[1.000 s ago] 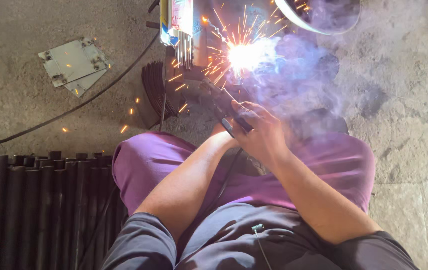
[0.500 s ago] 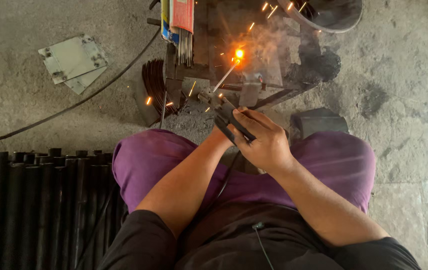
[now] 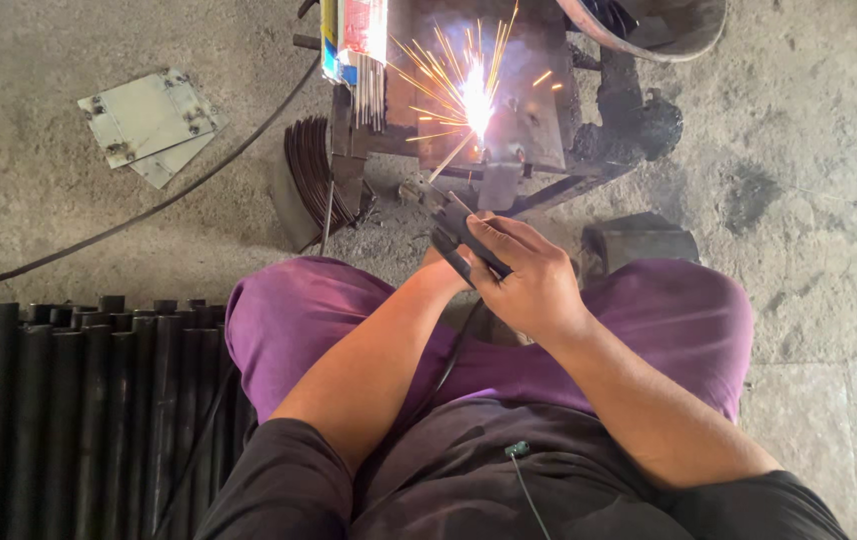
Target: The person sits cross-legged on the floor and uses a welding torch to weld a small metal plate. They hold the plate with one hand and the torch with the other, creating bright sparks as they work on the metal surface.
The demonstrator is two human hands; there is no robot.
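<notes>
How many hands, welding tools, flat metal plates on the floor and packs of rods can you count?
Hands: 2, the right hand in front, the left hand mostly hidden behind it
Electrode holder: 1
Flat metal plates: 2
Pack of rods: 1
Total: 6

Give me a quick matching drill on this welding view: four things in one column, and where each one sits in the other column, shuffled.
Things:
1. welding arc
2. flat metal plates
3. black pipes
4. electrode holder

Places:
A. stacked at the lower left, beside the purple trouser leg
B. lying on the concrete floor at the upper left
C. in the grip of the right hand, in front of the knees
D. on the dark metal workpiece at the top centre, throwing sparks

Pairs: 1-D, 2-B, 3-A, 4-C
</notes>
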